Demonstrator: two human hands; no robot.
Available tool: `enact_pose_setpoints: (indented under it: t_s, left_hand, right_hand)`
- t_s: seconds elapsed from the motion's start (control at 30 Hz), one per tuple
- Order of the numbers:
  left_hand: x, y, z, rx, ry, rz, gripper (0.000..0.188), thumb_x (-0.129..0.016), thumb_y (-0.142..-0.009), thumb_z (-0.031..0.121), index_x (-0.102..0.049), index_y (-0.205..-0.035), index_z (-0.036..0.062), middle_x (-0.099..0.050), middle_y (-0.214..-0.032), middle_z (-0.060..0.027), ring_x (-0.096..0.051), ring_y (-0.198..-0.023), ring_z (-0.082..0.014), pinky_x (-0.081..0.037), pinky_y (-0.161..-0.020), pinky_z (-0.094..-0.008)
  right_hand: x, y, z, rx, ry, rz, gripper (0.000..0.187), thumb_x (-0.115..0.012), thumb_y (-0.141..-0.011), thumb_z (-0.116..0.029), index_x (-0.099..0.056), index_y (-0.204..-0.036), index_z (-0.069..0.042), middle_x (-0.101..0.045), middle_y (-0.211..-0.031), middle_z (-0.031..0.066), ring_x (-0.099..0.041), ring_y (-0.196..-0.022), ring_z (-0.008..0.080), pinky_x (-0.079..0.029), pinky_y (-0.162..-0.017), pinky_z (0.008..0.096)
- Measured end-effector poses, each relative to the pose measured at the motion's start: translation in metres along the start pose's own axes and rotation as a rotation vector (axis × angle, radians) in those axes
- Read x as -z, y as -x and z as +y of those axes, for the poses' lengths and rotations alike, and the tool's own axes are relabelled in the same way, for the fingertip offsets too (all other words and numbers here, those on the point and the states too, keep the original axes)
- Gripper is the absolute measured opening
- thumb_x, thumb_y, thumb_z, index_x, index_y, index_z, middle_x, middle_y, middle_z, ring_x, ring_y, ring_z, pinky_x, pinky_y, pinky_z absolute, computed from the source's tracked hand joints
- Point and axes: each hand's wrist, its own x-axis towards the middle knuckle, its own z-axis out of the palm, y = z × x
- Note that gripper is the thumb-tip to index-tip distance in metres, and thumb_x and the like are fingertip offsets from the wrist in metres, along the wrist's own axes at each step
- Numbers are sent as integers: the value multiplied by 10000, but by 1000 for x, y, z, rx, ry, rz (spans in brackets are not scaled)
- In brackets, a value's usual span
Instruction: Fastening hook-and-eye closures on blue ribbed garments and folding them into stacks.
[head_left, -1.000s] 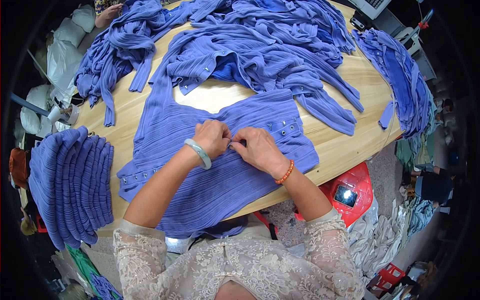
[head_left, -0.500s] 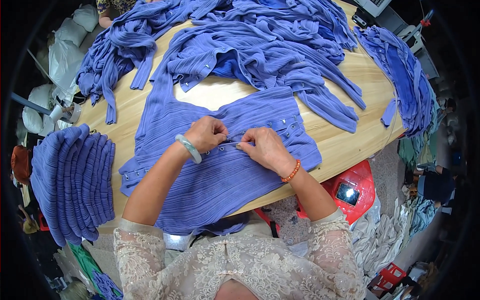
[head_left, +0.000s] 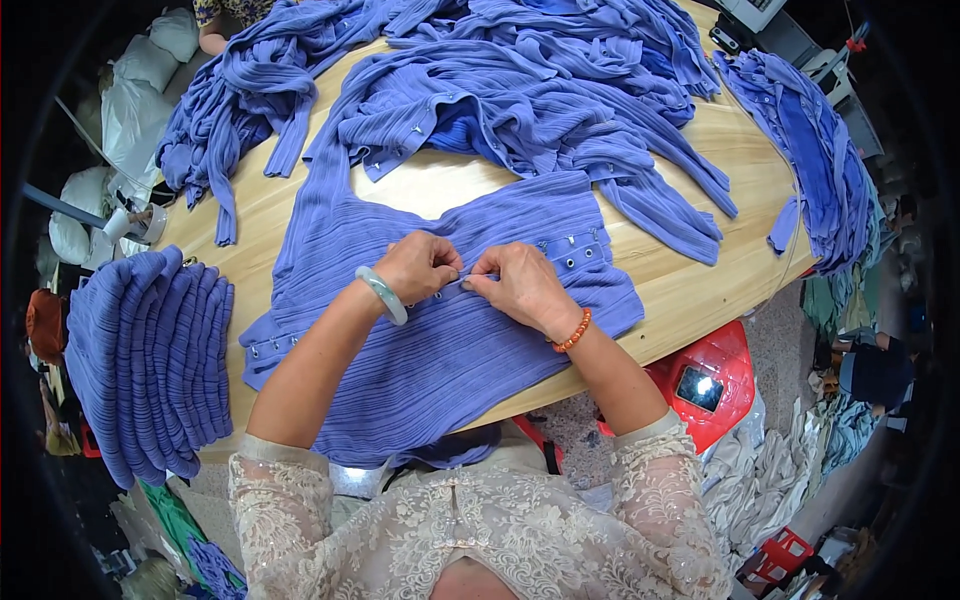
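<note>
A periwinkle ribbed knit cardigan (head_left: 400,365) lies spread on the table in front of me. Across its middle runs a front band with metal eyelets and small hooks. My left hand (head_left: 412,268), wearing a pale green bangle, is closed in a pinch on that band. Close to its right, my right hand (head_left: 522,288), with an orange bead bracelet, pinches the band too. Only a small gap parts the two sets of fingertips, and the fingers hide what lies between them. Right of my right hand, several eyelets (head_left: 588,255) show on the band.
A folded stack of similar knits (head_left: 150,365) stands at the table's left edge. Loose cardigans (head_left: 540,100) cover the far side, and more hang over the right end (head_left: 815,160). A red quilted seat (head_left: 725,365) bearing a phone (head_left: 698,389) stands right of me. Someone's arm (head_left: 212,38) shows at far left.
My right hand has shifted slightly left and away from me, nearer my left hand. More eyelets on the band's right part are uncovered. My left hand has barely moved.
</note>
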Motion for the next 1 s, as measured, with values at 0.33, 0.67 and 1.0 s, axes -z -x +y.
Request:
enact_pose_setpoints:
  t_s: [0.33,0.67,1.0]
  left_hand:
    - [-8,9,12,-2,-170,153,149,-665,-848,148,-695,-890,9,-685,-746,-48,-605,-651,-110,-482,-661,-289]
    - [-33,-14,30,-167,-427,214,150,-723,-784,148,-729,-884,36,-715,-801,-134,-645,-787,-266,-451,-816,-403]
    - [-18,-21,27,-31,-140,8,128,-691,-805,139,-744,-868,40,-724,-804,-131,-681,-751,-247,-496,-835,-384]
  right_hand:
    - [11,39,14,120,103,105,187,-718,-848,-241,-722,-904,-63,-693,-870,164,-669,-823,371,-530,-737,465]
    - [16,20,15,98,98,109,193,-736,-827,-216,-721,-897,-38,-710,-881,159,-685,-827,356,-546,-743,445]
    - [23,7,17,-53,-31,61,251,-797,-773,-242,-735,-828,-5,-686,-692,157,-660,-615,266,-516,-617,373]
